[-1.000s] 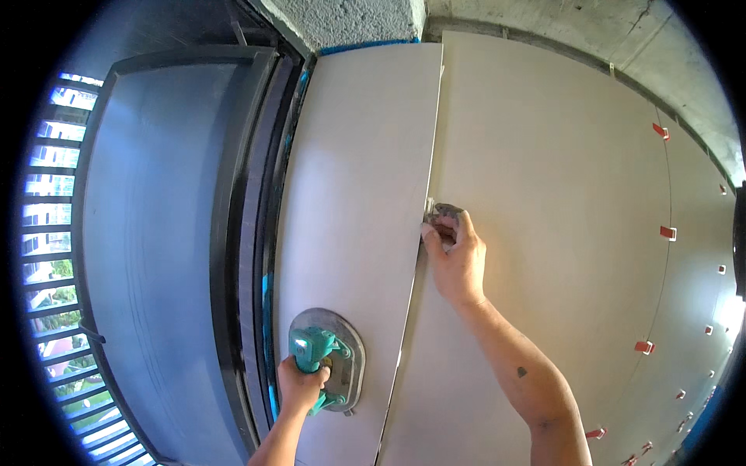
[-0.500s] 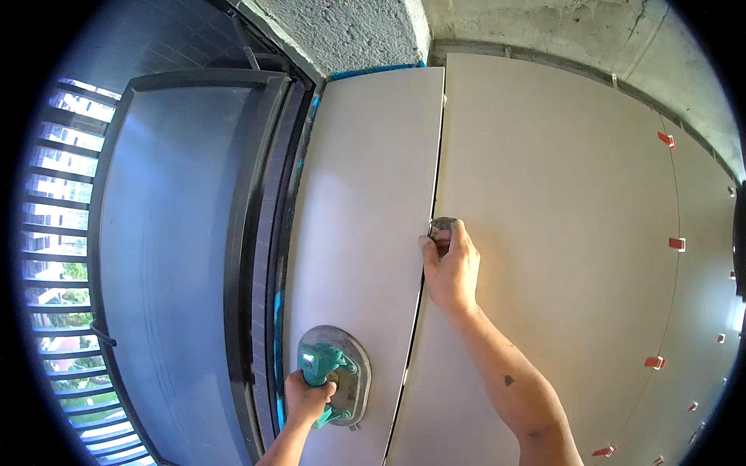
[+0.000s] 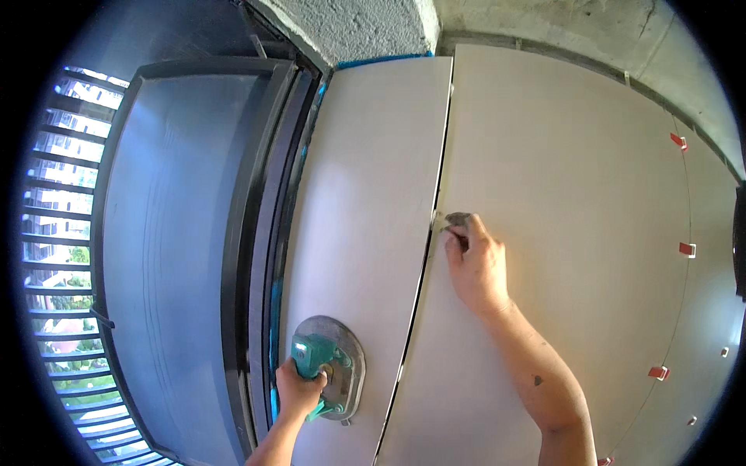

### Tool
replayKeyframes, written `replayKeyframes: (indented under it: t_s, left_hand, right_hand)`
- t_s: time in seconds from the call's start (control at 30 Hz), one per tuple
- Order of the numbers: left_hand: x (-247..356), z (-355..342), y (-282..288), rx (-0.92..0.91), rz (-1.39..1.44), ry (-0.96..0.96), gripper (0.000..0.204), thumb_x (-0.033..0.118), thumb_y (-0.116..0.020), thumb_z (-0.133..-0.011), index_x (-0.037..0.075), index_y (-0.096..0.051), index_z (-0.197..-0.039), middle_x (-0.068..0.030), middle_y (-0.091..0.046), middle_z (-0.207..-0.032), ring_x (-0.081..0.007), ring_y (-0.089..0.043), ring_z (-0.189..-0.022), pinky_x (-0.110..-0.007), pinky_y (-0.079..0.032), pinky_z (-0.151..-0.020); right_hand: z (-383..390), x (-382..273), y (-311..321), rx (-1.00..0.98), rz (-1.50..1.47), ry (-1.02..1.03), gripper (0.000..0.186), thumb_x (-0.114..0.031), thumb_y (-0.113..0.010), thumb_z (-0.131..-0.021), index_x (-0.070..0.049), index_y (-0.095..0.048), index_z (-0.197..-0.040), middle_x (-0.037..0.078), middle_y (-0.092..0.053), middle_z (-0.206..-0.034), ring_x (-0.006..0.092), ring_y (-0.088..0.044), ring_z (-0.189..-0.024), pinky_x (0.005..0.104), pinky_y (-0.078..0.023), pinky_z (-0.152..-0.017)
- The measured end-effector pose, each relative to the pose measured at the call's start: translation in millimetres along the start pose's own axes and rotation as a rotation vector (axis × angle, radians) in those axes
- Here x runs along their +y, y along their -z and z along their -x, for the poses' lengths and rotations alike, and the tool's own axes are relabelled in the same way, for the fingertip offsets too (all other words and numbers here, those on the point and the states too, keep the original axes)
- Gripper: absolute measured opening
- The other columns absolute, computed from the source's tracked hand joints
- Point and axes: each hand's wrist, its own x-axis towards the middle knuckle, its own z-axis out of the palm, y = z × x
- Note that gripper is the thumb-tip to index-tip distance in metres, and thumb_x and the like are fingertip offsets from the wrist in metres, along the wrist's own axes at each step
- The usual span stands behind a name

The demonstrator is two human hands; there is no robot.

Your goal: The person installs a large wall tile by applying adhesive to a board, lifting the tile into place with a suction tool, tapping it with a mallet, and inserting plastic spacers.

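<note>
My left hand (image 3: 298,386) grips the handle of a green powered suction lifter (image 3: 315,353), whose grey oval pad rests against the narrower pale wall panel (image 3: 371,163). My right hand (image 3: 478,264) is closed round a small dark grey piece (image 3: 458,220) with something pale at its tip, too small to make out. It is just right of the narrow dark seam (image 3: 428,248) between that panel and the wider pale panel (image 3: 567,179).
At left stand a dark-framed frosted glass pane (image 3: 171,256) and a slatted railing (image 3: 64,210) with buildings and greenery beyond. Several red-and-white clips (image 3: 688,250) dot the seam at right. Rough concrete (image 3: 552,19) runs along the top, with blue coating at the left panel's edge.
My right hand has moved to the right, away from the seam, still holding the small piece. My left hand stays on the lifter. The view has shifted slightly.
</note>
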Motion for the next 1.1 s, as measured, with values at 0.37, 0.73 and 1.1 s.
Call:
replayKeyframes:
  t_s: [0.37, 0.73, 1.1]
  left_hand:
    - [-8.2, -2.2, 3.2, -0.006, 0.012, 0.106, 0.03, 0.01, -0.076, -0.065, -0.002, -0.064, -0.09, -0.0185, -0.068, -0.078, -0.0328, -0.068, -0.075, -0.039, -0.053, -0.071]
    - [24.0, 4.1, 8.0, -0.054, -0.174, 0.038, 0.033, 0.016, -0.077, -0.065, -0.002, -0.065, -0.09, -0.0192, -0.068, -0.08, -0.0329, -0.068, -0.077, -0.038, -0.052, -0.07]
    - [35.0, 4.1, 12.0, -0.01, -0.113, 0.01, 0.025, 0.016, -0.072, -0.063, 0.0, -0.065, -0.081, -0.0194, -0.066, -0.07, -0.0379, -0.065, -0.068, -0.043, -0.051, -0.063]
  right_hand:
    - [-158.8, 37.4, 4.9, 0.26, 0.237, 0.154, 0.018, -0.019, -0.057, -0.089, -0.003, -0.064, -0.093, 0.018, -0.066, -0.096, 0.0352, -0.064, -0.09, 0.0415, -0.051, -0.079]
    - [-229.0, 5.7, -23.8, 0.201, 0.65, -0.196, 0.029, -0.026, -0.055, -0.089, -0.008, -0.063, -0.109, 0.013, -0.064, -0.114, 0.0331, -0.063, -0.105, 0.0444, -0.052, -0.086]
    - [-243.3, 32.7, -1.5, 0.179, 0.416, -0.139, 0.032, -0.026, -0.065, -0.079, -0.004, -0.067, -0.102, 0.019, -0.068, -0.103, 0.036, -0.063, -0.102, 0.0431, -0.05, -0.087]
